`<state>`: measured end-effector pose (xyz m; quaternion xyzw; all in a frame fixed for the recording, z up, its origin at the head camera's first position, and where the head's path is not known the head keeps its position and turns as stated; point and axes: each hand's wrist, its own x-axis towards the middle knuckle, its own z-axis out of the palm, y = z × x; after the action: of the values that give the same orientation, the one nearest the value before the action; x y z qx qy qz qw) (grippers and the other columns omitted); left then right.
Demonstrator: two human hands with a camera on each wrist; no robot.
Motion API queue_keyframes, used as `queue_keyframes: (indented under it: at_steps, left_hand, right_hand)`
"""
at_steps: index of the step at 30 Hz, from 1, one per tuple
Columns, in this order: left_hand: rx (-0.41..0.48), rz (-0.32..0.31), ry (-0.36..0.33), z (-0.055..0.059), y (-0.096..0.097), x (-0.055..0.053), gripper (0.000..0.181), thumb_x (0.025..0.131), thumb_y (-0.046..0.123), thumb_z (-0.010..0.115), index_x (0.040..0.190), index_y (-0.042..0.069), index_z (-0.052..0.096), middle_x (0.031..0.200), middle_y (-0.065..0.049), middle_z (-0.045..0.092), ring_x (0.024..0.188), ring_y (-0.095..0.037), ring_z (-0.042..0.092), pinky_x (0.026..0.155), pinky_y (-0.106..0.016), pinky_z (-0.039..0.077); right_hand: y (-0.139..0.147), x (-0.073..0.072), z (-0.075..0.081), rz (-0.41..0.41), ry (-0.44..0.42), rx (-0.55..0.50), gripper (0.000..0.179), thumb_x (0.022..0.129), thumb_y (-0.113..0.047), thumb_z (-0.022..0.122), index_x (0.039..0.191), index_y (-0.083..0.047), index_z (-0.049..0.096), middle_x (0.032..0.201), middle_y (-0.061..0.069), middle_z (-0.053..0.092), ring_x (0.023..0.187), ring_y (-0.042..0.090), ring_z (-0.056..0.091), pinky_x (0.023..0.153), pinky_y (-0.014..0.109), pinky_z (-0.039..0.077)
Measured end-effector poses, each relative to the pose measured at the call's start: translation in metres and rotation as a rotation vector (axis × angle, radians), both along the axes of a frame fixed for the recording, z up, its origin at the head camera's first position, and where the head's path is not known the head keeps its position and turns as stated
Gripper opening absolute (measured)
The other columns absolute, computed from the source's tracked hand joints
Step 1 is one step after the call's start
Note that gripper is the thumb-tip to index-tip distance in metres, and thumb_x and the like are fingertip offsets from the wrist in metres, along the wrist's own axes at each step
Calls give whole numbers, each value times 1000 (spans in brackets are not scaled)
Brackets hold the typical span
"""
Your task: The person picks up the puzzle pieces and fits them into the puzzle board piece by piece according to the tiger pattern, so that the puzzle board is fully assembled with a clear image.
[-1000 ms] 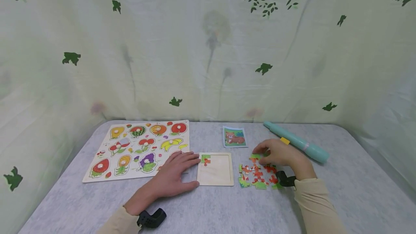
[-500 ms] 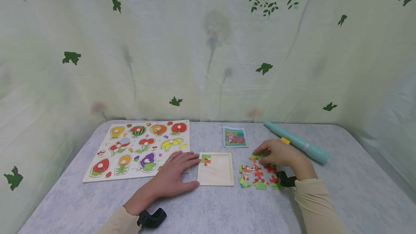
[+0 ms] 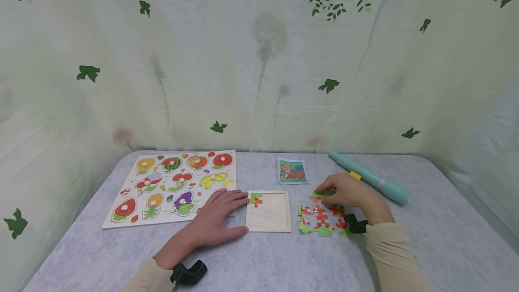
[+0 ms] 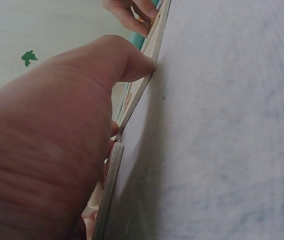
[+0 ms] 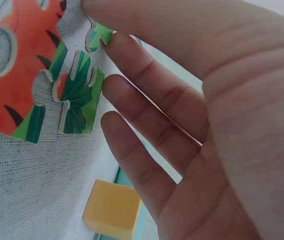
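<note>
Left hand, thumb and fingers apart, is laid against tray edge; right hand is held at pieces, pinch can't be told. Tray and pieces separated by tabletop.

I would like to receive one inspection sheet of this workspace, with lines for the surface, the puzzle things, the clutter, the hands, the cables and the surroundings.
Surface: table with a mottled grey top.
Puzzle things: wooden tray with a placed piece in its far left corner; loose pieces lie to its right.
Clutter: fruit board at left, bear card beyond the tray, teal tube-shaped object at far right.
Hands: left hand touches the tray's left side; right hand is at the loose pieces, grip unclear.
Cables: nothing seen.
Surroundings: pale leaf-patterned curtain.
</note>
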<state>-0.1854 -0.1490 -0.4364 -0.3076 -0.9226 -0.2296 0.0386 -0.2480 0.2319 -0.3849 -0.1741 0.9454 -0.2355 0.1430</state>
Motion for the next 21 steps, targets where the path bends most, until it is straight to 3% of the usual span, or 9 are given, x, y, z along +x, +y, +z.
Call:
queue_keyframes:
  at_steps: [12, 21]
  left_hand:
    - [1, 9, -24, -1, 0, 2, 67, 88, 45, 77, 145, 15, 60, 153, -1, 54, 147, -25, 43, 125, -53, 22]
    - [-2, 8, -22, 0, 1, 2, 67, 88, 45, 76, 145, 14, 60, 153, -1, 54, 148, -25, 43, 125, -53, 22]
  right_hand:
    - [0, 2, -1, 4, 21, -1, 26, 86, -16, 84, 112, -14, 81, 117, 1, 72, 97, 15, 63, 82, 35, 57]
    - [-1, 0, 1, 15, 62, 5, 26, 88, -17, 81, 113, -13, 79, 114, 1, 72, 100, 18, 64, 90, 43, 57]
